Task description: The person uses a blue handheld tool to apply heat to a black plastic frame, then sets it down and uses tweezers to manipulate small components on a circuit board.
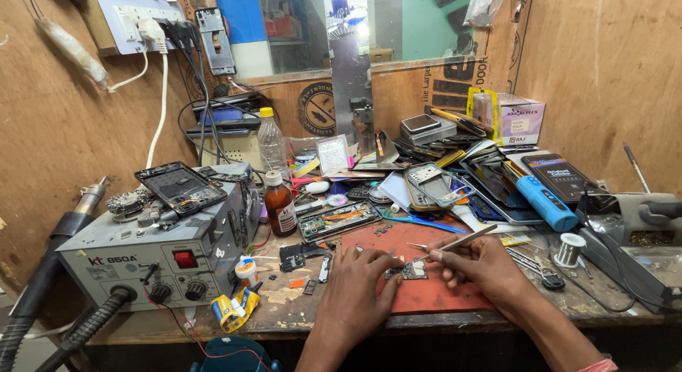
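Both hands work over a red mat (433,290) that lies at the front edge of the cluttered tabletop (284,308). A small circuit board (410,271) rests on the mat, between the two hands. The left hand (359,290) lies flat with its fingers spread slightly, the fingertips pressing on the board's left end to pin it down; it holds nothing. The right hand (479,265) is closed around a pair of metal tweezers (462,240), whose handle sticks up and to the right while the tips point down and left toward the board. Whether the tips touch the board is too small to tell.

To the left of the mat stands a grey hot-air station (153,255) with a red switch and two knobs, and a phone frame (181,187) lies on top of it. A black hose (42,287) runs from the station up to a nozzle at the far left. Just behind the mat are a brown glass bottle (280,205) with a white cap and an opened phone (339,221) showing its insides. A clear plastic bottle (271,141) with a yellow cap stands farther back. To the right of the right hand lie a spool of solder wire (569,250) and a blue cylindrical tool (545,203). Behind these is a heap of phone screens and frames (455,173). A small roll of yellow tape (234,309) sits near the tabletop's front edge, below the station.
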